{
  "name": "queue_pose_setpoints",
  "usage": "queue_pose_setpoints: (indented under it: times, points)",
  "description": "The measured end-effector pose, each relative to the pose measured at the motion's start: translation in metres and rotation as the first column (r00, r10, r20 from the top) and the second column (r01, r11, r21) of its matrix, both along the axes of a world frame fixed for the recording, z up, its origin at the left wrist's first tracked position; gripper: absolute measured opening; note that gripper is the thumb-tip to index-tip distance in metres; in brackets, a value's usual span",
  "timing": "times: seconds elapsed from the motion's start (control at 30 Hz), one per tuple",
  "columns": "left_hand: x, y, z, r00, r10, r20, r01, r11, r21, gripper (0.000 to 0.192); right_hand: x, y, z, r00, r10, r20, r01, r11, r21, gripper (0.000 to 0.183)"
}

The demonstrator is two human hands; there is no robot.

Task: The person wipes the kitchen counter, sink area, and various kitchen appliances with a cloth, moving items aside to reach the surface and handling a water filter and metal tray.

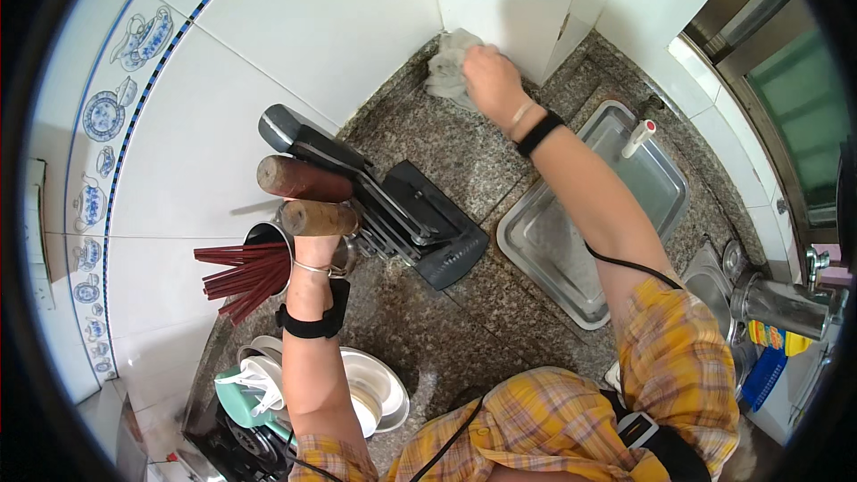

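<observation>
My right hand [492, 80] presses a crumpled pale grey cloth [450, 70] onto the granite countertop [462, 137], in the back corner where the tiled walls meet. On the left, my left hand [315, 251] is wrapped around the handle side of a black knife holder [435, 234]; its fingers are mostly hidden behind the handles. Several handles stick out of the holder, among them a dark grey one [281, 128], a reddish-brown wooden one [304, 179] and a lighter wooden one [320, 217].
A metal cup [264, 234] of dark red chopsticks [244, 274] stands beside my left wrist. White bowls [375, 381] and a green cup [238, 402] sit at the near left. A rectangular metal tray [576, 261] lies under my right arm, with a sink [706, 274] farther right.
</observation>
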State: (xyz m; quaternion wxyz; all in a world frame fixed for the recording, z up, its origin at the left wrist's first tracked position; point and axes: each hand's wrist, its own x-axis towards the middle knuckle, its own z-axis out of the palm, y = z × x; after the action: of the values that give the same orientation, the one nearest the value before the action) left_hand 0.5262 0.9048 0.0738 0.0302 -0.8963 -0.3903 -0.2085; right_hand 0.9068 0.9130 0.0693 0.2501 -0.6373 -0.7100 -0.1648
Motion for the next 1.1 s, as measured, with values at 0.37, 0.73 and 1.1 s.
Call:
queue_pose_setpoints:
  times: [0.37,0.73,1.1]
  points:
    - [0.024,-0.005,0.012,0.871,0.158,0.466,0.02,0.935,-0.354,0.044,-0.005,-0.059,0.033,0.972,-0.224,0.067,0.231,0.875,-0.425,0.007]
    - [0.005,-0.001,-0.012,0.956,0.075,0.285,-0.019,0.981,-0.194,0.051,-0.05,0.034,-0.038,0.946,-0.213,0.243,0.242,0.965,-0.096,0.019]
    - [-0.011,0.0,-0.016,0.991,-0.061,0.117,0.065,0.998,-0.024,0.046,-0.025,0.04,-0.018,0.984,-0.163,-0.076,0.117,0.9,-0.421,0.022]
